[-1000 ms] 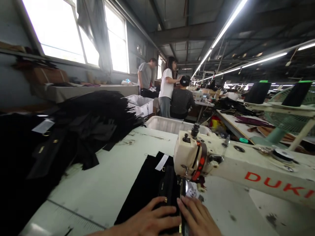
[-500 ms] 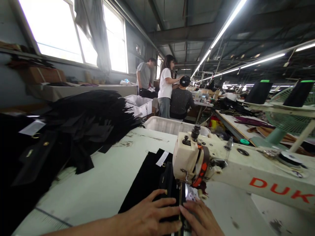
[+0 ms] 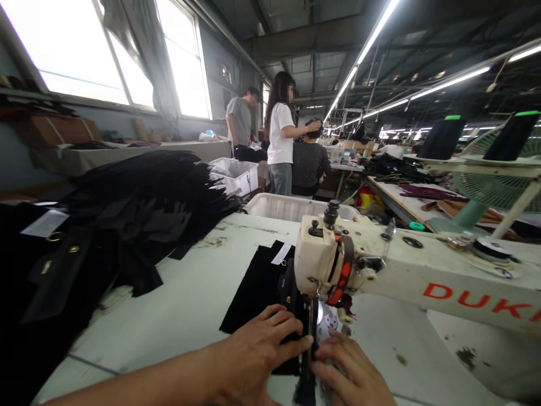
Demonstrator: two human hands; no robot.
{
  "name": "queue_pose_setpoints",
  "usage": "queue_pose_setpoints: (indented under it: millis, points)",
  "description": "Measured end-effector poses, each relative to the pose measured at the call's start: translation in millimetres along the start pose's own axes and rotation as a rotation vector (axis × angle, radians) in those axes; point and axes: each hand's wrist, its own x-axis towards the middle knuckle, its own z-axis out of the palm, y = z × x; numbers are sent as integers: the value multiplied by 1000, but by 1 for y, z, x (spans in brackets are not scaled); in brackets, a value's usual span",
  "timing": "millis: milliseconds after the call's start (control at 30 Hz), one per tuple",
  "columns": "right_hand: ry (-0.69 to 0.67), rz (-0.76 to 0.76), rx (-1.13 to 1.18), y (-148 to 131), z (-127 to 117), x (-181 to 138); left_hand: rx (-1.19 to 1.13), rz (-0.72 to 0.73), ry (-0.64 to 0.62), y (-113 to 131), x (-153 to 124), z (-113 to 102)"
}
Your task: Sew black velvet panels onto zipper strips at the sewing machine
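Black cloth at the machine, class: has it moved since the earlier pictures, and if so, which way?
Yes. Judged against the machine, the cloth has slid forward, and its white tag now sits farther ahead.

Two bright windows [image 3: 80, 53] are set in the grey-blue left wall [image 3: 217, 98], with a grey curtain [image 3: 139, 56] hanging between them and a long counter [image 3: 190, 149] running beneath. The dark ceiling [image 3: 333, 25], crossed by beams [image 3: 291, 48], carries lit linear tube lights [image 3: 377, 31] in rows receding rearward. At right, a light-topped worktable [image 3: 412, 205] extends rearward beside a green fan [image 3: 473, 211].
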Motion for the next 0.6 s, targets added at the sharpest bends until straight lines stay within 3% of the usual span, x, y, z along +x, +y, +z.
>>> queue_pose_setpoints:
  millis: [233, 367, 600]
  points:
    - [17, 41, 56, -5, 0, -1, -7, 25, -21, 4, -9, 1]
    - [-44, 76, -87, -3, 5, -7, -7, 27, -30, 5, -10, 3]
    - [-55, -8, -280, 10, 29, -21, -39, 35, -37, 3, -6, -6]
